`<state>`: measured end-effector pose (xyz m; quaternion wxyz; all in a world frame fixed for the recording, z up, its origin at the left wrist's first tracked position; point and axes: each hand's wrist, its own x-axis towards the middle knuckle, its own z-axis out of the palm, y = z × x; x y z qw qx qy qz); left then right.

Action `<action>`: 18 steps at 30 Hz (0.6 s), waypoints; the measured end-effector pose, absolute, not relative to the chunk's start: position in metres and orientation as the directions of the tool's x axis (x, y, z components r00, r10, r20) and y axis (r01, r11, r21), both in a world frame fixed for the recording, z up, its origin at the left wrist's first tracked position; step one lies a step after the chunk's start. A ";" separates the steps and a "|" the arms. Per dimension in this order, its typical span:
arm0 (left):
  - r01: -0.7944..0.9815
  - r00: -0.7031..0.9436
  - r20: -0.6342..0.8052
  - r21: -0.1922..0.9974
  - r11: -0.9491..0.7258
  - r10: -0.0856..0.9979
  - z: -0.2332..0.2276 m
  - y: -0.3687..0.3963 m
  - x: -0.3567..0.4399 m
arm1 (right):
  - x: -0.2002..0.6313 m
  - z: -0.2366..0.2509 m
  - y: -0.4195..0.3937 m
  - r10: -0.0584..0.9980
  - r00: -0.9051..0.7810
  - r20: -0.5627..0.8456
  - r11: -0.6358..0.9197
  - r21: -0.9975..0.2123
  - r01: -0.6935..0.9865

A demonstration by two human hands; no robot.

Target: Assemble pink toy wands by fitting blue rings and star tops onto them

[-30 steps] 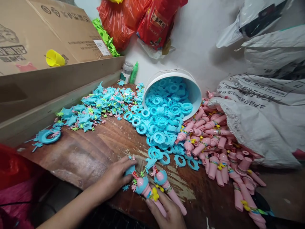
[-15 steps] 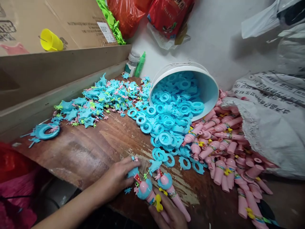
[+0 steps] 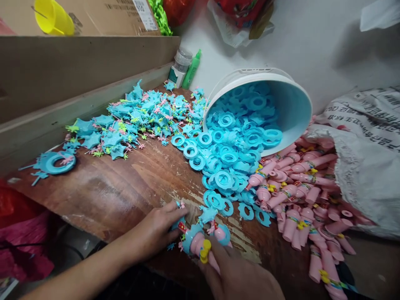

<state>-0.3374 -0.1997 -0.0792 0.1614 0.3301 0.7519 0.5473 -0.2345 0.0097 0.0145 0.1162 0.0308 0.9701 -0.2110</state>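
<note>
My left hand (image 3: 156,231) lies on the wooden table (image 3: 118,196) at its near edge, fingertips on a small blue piece (image 3: 178,223) beside two assembled pink toys. My right hand (image 3: 240,277) grips the pink toy with the blue collar and yellow bow (image 3: 198,246); a second pink toy (image 3: 222,234) lies under its fingers. Loose blue rings (image 3: 225,162) spill from a tipped white bucket (image 3: 293,104) just beyond. Pink toy bodies (image 3: 300,196) pour out of a white sack (image 3: 365,166) to the right.
A heap of blue star-shaped parts with small pink and green bits (image 3: 134,121) lies at the left back. A lone blue ring (image 3: 56,161) sits far left. Cardboard boxes (image 3: 78,66), a yellow cup (image 3: 53,16), a green bottle (image 3: 191,70) and bags line the wall.
The view tilted down and closer. My right hand moved up over the two pink toys, closing around the one with the yellow bow. My left hand stayed by the blue piece.
</note>
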 end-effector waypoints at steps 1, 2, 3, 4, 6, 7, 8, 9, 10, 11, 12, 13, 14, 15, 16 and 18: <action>0.320 -0.730 0.114 0.928 0.190 0.673 -0.080 -0.200 -0.338 | -0.239 0.017 0.003 -0.005 -0.980 -0.200 0.937 -0.344 0.066; 0.319 -0.729 0.111 0.928 0.192 0.675 -0.081 -0.201 -0.337 | -0.242 0.020 -0.005 -0.017 -0.985 -0.170 0.959 -0.283 0.032; 0.316 -0.732 0.111 0.929 0.191 0.672 -0.083 -0.202 -0.337 | -0.245 0.022 -0.011 -0.023 -0.989 -0.148 0.972 -0.233 0.012; 0.309 -0.742 0.109 0.931 0.193 0.662 -0.085 -0.202 -0.336 | -0.246 0.023 -0.016 -0.024 -0.990 -0.136 0.979 -0.202 0.004; 0.292 -0.783 0.111 0.934 0.204 0.612 -0.089 -0.202 -0.332 | -0.246 0.023 -0.015 -0.015 -0.988 -0.154 0.981 -0.194 0.015; 0.291 -0.804 0.122 0.934 0.207 0.582 -0.090 -0.202 -0.330 | -0.243 0.021 -0.010 -0.007 -0.986 -0.169 0.979 -0.204 0.028; 0.305 -0.814 0.147 0.931 0.198 0.562 -0.089 -0.201 -0.329 | -0.239 0.017 -0.001 0.009 -0.985 -0.172 0.977 -0.210 0.045; 0.332 -0.807 0.181 0.926 0.179 0.562 -0.087 -0.199 -0.328 | -0.232 0.012 0.009 0.035 -0.987 -0.155 0.976 -0.207 0.067; 0.368 -0.782 0.217 0.917 0.152 0.584 -0.084 -0.198 -0.327 | -0.225 0.005 0.020 0.069 -0.991 -0.111 0.975 -0.200 0.091; 0.407 -0.743 0.248 0.905 0.125 0.622 -0.080 -0.196 -0.329 | -0.217 -0.003 0.030 0.103 -0.994 -0.047 0.973 -0.202 0.111; 0.443 -0.700 0.271 0.891 0.103 0.661 -0.074 -0.194 -0.332 | -0.209 -0.011 0.040 0.128 -0.992 0.014 0.968 -0.219 0.121; 0.471 -0.675 0.283 0.876 0.102 0.682 -0.069 -0.191 -0.338 | -0.202 -0.017 0.048 0.135 -0.989 0.053 0.958 -0.260 0.117; 0.493 -0.680 0.292 0.861 0.124 0.673 -0.064 -0.189 -0.348 | -0.196 -0.021 0.056 0.123 -0.990 0.065 0.940 -0.329 0.095; 0.506 -0.714 0.297 0.845 0.174 0.634 -0.060 -0.186 -0.362 | -0.192 -0.022 0.063 0.097 -0.993 0.060 0.907 -0.417 0.063; 0.514 -0.763 0.306 0.821 0.248 0.569 -0.057 -0.183 -0.380 | -0.192 -0.019 0.071 0.073 -0.996 0.047 0.863 -0.503 0.039; 0.502 -0.850 0.328 0.740 0.447 0.411 -0.053 -0.178 -0.424 | -0.200 -0.007 0.092 0.077 -0.995 0.058 0.828 -0.559 0.031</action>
